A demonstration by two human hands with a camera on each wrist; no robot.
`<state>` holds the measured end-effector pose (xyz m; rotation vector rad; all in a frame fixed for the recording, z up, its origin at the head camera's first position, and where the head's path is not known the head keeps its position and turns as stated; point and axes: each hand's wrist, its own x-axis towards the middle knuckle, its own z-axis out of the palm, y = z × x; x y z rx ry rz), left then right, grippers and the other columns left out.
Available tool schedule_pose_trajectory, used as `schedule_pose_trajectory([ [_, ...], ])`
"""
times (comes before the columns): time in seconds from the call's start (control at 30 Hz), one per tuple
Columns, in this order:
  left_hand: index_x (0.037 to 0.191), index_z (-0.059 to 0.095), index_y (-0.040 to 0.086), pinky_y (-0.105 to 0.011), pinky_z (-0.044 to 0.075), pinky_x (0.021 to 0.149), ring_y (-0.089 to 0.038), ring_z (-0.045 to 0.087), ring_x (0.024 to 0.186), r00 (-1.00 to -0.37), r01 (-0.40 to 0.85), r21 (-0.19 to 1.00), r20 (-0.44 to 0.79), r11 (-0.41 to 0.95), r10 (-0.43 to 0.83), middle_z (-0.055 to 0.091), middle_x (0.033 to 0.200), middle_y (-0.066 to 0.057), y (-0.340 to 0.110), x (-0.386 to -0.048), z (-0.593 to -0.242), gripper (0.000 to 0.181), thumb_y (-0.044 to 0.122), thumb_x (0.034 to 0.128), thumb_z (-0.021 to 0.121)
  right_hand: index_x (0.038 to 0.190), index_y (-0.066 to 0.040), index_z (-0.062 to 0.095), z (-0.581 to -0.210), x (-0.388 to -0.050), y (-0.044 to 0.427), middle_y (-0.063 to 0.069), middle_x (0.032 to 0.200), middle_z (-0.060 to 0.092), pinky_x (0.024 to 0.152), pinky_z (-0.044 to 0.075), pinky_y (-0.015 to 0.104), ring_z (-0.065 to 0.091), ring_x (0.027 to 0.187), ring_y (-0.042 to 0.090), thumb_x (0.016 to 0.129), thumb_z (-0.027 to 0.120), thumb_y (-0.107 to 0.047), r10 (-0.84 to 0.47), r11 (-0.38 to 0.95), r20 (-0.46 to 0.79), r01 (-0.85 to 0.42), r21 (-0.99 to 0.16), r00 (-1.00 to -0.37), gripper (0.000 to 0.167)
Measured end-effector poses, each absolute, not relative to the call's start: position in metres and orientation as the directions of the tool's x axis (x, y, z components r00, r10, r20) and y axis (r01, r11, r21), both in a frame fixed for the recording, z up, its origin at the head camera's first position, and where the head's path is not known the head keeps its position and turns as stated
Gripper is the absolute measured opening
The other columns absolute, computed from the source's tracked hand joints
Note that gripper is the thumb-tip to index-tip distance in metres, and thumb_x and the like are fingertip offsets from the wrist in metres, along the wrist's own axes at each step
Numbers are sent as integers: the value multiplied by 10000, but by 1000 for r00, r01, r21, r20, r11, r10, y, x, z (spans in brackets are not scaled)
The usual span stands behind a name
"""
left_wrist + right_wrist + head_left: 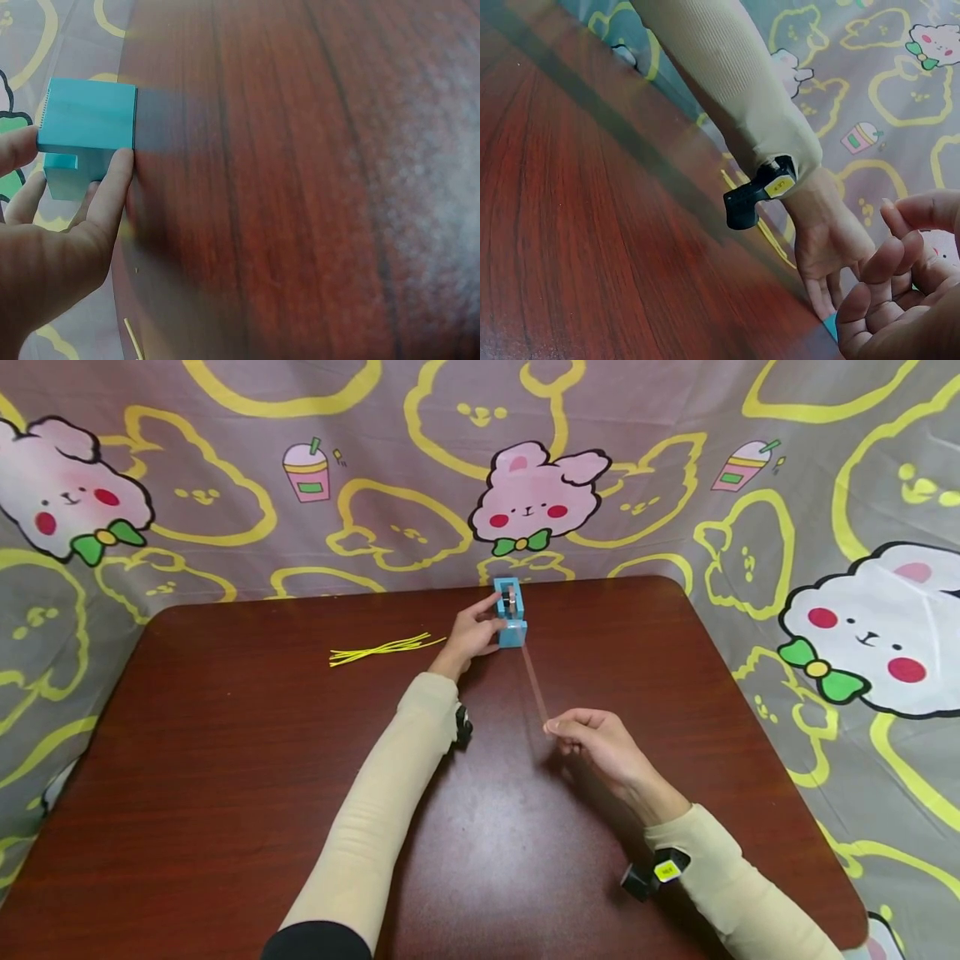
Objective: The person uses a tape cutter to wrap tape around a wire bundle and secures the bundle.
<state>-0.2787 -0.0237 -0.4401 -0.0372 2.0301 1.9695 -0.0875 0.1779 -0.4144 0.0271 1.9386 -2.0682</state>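
A light-blue tape dispenser (512, 636) stands near the far edge of the table, a roll visible in its upper part. My left hand (472, 634) grips it from the left side. The left wrist view shows thumb and fingers against the dispenser's blue body (90, 112). A strip of clear tape (534, 681) stretches taut from the dispenser toward me. Its near end is pinched between thumb and forefinger of my right hand (600, 747). In the right wrist view, the right hand's fingers (881, 262) are curled, and the tape is hard to make out.
Several thin yellow strips (378, 650) lie in a loose bundle left of my left hand. The dark brown wooden table (225, 777) reflects light near its middle. A cartoon-patterned cloth (420, 460) hangs behind and beside it.
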Motion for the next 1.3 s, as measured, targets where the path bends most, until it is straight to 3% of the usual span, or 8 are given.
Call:
schedule_pose_trajectory([
  [0.67, 1522, 458, 322, -421, 532, 929, -246, 606, 1165, -955, -242, 970, -245, 39, 168, 508, 1410, -93, -37, -272, -443, 573, 131, 1003, 610, 794, -165, 754, -417, -74, 173, -36, 658, 588, 541, 346, 184, 515, 620, 71, 949, 652, -71, -262, -63, -220, 244, -968, -940, 208],
  [0.93, 1544, 413, 328, -438, 502, 977, -259, 561, 1245, -962, -200, 978, -209, 66, 174, 454, 1489, -115, -38, -270, -445, 558, 163, 1038, 578, 814, -147, 758, -423, -75, 171, -30, 675, 594, 570, 388, 194, 517, 627, 81, 951, 649, -52, -272, -77, -224, 253, -964, -936, 200],
  [1.07, 1575, 366, 223, -426, 494, 988, -268, 548, 1271, -970, -112, 987, -134, 113, 204, 495, 1452, -149, -41, -266, -446, 568, 219, 1044, 568, 815, -149, 762, -425, -75, 174, -29, 700, 626, 580, 405, 195, 525, 633, 83, 949, 656, -57, -258, -73, -228, 255, -964, -939, 194],
  [1.17, 1539, 424, 113, -398, 475, 1011, -256, 552, 1271, -973, 57, 970, 2, 235, 229, 549, 1417, -155, -52, -259, -444, 550, 231, 1032, 600, 817, -148, 767, -424, -75, 178, -28, 702, 626, 591, 409, 202, 528, 640, 86, 952, 655, -56, -258, -83, -238, 266, -960, -937, 197],
  [1.3, 1453, 539, 60, -410, 441, 1046, -262, 529, 1293, -947, 277, 858, 167, 433, 275, 582, 1391, -142, -83, -248, -432, 486, 183, 998, 658, 840, -114, 768, -423, -73, 182, -27, 681, 593, 582, 387, 207, 528, 645, 88, 959, 654, -69, -260, -77, -237, 265, -961, -936, 171],
])
